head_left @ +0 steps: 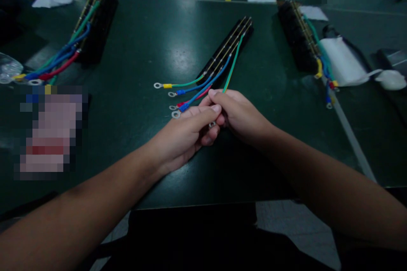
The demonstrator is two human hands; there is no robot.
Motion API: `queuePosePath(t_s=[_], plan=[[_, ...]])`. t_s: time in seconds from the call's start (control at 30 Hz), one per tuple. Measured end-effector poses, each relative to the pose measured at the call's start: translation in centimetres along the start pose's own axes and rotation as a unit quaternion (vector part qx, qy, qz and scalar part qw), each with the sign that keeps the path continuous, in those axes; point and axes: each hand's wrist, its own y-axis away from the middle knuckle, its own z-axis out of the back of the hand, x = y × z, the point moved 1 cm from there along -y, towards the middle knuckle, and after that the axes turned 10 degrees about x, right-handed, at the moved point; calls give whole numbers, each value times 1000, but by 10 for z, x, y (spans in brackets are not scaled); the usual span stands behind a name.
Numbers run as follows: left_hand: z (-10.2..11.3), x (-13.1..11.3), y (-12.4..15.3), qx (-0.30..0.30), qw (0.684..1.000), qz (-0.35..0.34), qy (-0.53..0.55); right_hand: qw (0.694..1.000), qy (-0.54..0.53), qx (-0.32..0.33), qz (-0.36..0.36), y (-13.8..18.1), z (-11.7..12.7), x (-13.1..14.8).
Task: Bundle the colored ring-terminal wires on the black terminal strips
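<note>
The bench has a smooth, dark green top with a dull sheen. At its middle, just beyond the hands, a long black block lies slanted, lined with slim brass-coloured bars. Flexible insulated wires run from it: a short green one, blue wires and a red wire. Several end in flat, silvery ring lugs, one behind a yellow sleeve. Similar wired blocks lie well apart at left and right, the right one near a soft white pouch.

The right hand pinches a long green wire coming down from the block's far end. The left hand has its thumb pressed to curled fingers, gripping a small metal ring that peeks out; its join to the wire is hidden. The fingertips of both hands meet, while red and blue wire ends lie just above the left hand.
</note>
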Motion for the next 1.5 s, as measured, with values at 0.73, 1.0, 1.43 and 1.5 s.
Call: queuePosePath(t_s=[0.73,1.0,1.43,1.5], plan=[[1,3,0,0,1000,2,-20,998,55,-19,0,0,0,1],[1,3,0,-3,999,0,-45,999,46,-21,-6,0,0,-1],[-1,4,0,-15,997,-6,-78,999,47,-22,-1,-1,0,-2],[-1,4,0,-14,996,-5,-83,999,47,-19,0,-1,0,-2]])
